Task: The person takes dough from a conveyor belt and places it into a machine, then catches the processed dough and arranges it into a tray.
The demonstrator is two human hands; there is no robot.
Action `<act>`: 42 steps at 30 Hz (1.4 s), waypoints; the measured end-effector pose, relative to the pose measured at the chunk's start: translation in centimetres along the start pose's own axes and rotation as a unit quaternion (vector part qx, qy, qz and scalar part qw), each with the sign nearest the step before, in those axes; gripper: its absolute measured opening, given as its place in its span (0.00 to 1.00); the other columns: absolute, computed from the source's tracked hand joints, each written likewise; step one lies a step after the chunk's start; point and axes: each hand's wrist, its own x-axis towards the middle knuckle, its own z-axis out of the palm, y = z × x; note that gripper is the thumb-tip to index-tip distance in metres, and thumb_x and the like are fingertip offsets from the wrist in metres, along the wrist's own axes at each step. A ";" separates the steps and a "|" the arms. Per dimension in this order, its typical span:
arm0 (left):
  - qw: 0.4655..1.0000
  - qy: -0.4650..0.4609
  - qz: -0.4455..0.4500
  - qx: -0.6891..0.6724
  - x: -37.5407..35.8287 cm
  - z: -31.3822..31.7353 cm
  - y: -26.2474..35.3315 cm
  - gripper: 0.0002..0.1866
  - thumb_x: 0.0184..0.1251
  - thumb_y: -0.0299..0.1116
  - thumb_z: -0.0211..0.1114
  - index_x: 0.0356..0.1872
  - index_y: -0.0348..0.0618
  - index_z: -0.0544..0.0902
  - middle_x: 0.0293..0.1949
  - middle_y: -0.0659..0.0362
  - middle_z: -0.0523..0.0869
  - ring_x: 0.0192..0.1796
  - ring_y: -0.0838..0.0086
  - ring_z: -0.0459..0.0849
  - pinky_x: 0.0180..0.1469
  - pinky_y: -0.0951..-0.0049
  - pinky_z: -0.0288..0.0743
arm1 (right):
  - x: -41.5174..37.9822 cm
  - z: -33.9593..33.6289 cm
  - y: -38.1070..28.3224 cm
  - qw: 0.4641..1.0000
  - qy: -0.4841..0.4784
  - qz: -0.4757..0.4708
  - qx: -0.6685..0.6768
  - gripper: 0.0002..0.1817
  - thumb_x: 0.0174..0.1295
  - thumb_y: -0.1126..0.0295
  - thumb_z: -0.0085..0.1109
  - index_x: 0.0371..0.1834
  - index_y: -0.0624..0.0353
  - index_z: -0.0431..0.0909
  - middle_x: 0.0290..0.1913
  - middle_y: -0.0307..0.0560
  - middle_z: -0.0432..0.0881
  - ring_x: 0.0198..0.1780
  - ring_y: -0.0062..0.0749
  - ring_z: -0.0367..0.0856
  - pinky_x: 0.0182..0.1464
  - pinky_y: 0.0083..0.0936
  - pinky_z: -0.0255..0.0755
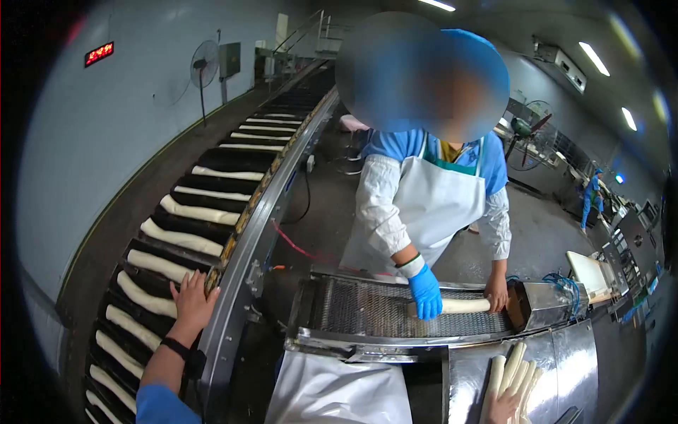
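My left hand [192,304] has its fingers spread at the right end of a pale dough-like strip [159,264] on the dark slatted conveyor [220,159]. It wears a black wristband and a blue sleeve. My right hand [503,408], partly cut off by the bottom edge, is closed round the lower part of several pale sticks [518,374] on the steel table [470,367]. Some of its fingers are hidden. Opposite, a co-worker's blue-gloved hand [425,291] and bare hand [497,292] hold a pale roll [465,305] over the mesh belt [367,307].
The co-worker in a white apron [439,201] stands behind the mesh belt. A metal rail [248,233] borders the slatted conveyor. At the right end of the mesh belt is a steel box [554,300]. A standing fan [204,63] is near the left wall; another person [592,198] is far right.
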 end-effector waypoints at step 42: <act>0.992 0.123 -0.003 0.028 0.2 1.3 -0.4 0.22 0.70 0.45 0.65 0.60 0.44 0.80 0.63 0.49 0.75 0.71 0.55 0.68 0.75 0.34 0.48 | 13.9 -7.1 -12.7 0.899 -0.067 0.022 0.432 0.31 0.72 0.69 0.51 0.75 0.73 0.60 0.75 0.69 0.65 0.78 0.62 0.60 0.80 0.46 0.52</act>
